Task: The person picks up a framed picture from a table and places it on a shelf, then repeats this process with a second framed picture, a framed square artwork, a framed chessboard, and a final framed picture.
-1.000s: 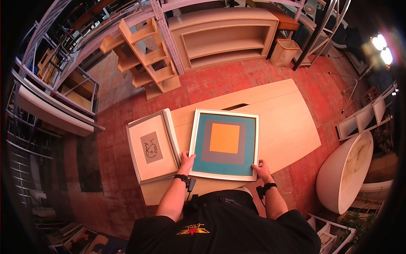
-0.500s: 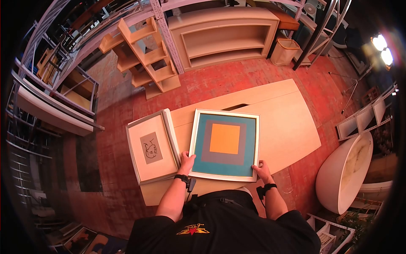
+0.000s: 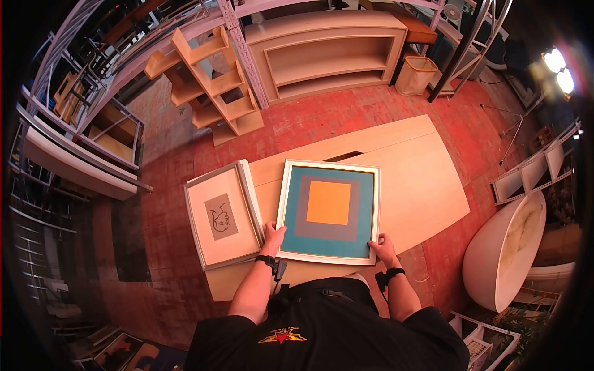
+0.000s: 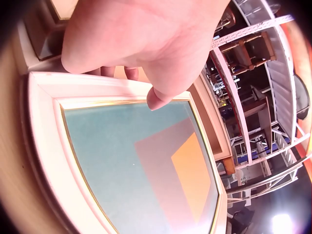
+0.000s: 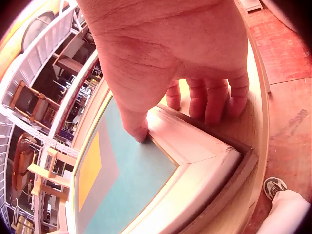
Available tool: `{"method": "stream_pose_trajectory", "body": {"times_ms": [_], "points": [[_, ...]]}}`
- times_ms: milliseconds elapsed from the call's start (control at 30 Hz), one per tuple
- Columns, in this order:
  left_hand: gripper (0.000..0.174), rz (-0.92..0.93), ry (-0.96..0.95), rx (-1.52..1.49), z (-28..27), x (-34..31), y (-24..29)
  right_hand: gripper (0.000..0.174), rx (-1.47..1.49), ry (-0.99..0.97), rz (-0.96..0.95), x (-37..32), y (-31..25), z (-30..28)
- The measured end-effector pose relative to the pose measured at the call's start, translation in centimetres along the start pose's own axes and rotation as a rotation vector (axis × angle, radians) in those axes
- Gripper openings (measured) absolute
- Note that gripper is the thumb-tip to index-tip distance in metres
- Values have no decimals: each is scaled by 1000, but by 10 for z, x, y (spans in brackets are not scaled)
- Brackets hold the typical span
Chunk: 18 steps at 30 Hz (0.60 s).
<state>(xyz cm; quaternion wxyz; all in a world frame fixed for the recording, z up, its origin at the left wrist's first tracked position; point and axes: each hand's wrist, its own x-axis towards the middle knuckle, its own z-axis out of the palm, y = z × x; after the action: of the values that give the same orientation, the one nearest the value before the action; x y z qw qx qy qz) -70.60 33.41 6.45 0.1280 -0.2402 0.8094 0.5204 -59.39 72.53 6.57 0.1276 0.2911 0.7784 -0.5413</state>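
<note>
A framed picture (image 3: pixel 328 244) with an orange square on grey and teal lies flat over the wooden table, in a pale moulded frame. My left hand (image 3: pixel 271 238) holds its left edge near the lower corner; in the left wrist view the thumb (image 4: pixel 157 99) laps over the frame and the other fingers are partly hidden beyond the edge. At the lower right, my right hand (image 3: pixel 385 248) grips the opposite side. Its thumb (image 5: pixel 135 129) presses on the picture's front, while the fingers (image 5: pixel 214 105) curl down outside the frame. Close by my left hand lies a second framed picture (image 3: pixel 221 216), a line drawing.
The drawing tops a small stack of frames on the table (image 3: pixel 427 179). Beyond the table stand a stepped wooden shelf (image 3: pixel 235 108), a low cabinet (image 3: pixel 328 55) and a bin (image 3: pixel 416 77). A white tub (image 3: pixel 495 260) is at the right, and a shoe (image 5: pixel 274 187) shows below the table edge.
</note>
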Motion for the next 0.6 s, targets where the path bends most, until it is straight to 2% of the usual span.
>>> {"method": "stream_pose_trajectory", "body": {"times_ms": [267,433,600], "points": [[52,11,-2,-6,4,6,-13,53,4,5,-24,0,2,1],[55,51,65,160,3,-8,6,52,-4,4,-19,1,0,0],[57,65,72,175,6,3,-9,51,-15,-15,-9,7,9,0]]}}
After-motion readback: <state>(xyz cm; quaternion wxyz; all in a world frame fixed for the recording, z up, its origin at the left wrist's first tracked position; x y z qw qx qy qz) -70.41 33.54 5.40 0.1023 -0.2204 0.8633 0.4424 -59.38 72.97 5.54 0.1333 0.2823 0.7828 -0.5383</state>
